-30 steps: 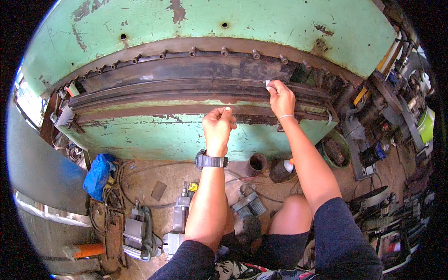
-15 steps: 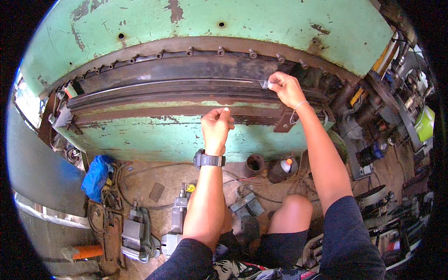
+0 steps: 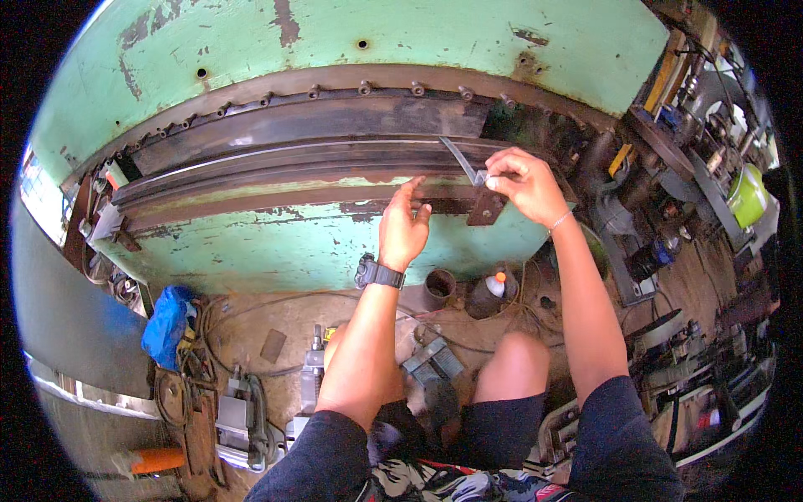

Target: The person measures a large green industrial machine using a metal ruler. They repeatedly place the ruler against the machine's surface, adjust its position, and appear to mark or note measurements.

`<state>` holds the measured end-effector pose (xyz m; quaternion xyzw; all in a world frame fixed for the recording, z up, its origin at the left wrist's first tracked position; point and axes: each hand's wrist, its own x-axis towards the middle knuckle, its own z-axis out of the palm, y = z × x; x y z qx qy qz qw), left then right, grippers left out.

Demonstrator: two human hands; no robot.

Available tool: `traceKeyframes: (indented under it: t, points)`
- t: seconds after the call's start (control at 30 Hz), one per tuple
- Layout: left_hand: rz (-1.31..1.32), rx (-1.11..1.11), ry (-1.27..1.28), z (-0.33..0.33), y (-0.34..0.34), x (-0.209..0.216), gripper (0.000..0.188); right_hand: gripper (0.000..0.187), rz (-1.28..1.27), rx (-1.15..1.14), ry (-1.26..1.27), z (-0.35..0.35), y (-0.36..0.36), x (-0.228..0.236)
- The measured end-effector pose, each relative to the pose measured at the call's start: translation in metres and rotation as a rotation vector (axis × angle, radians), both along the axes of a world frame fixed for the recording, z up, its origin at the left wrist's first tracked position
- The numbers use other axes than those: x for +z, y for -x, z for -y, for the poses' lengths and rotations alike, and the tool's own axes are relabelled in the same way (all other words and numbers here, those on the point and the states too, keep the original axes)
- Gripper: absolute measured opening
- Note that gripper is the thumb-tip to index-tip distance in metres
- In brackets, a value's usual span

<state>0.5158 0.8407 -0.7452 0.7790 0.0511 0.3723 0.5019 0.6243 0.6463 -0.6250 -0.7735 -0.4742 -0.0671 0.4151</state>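
Metal strip in the head view: the right hand pinches its near end between narrowed fingers; its far end overlaps the dark rail toward the right end of the green machine; whether they touch is unclear. The left hand has loosely parted fingers, apparently empty. A light, steady pinch clear of the edges should serve. It looks thin, grey, bent near the grip.

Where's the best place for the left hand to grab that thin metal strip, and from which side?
Probably mid-length on the thin metal strip, pinched across its narrow width, coming from the left. It slants up and leftward from the right hand, whose fingers crowd the lower end; the exposed length faces the open left hand.
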Motion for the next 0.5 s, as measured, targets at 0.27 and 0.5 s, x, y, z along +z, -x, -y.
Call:
traceKeyframes:
  t: [0.27,0.5]
  points:
    - [0.162,-0.043,-0.403,0.043,0.007,0.015,0.069,0.011,-0.279,0.04,-0.076,0.075,0.08,0.005]
    - [0.354,-0.185,-0.695,0.087,0.0,0.065,0.026,0.014,-0.25,0.114,-0.417,0.143,0.121,0.012]
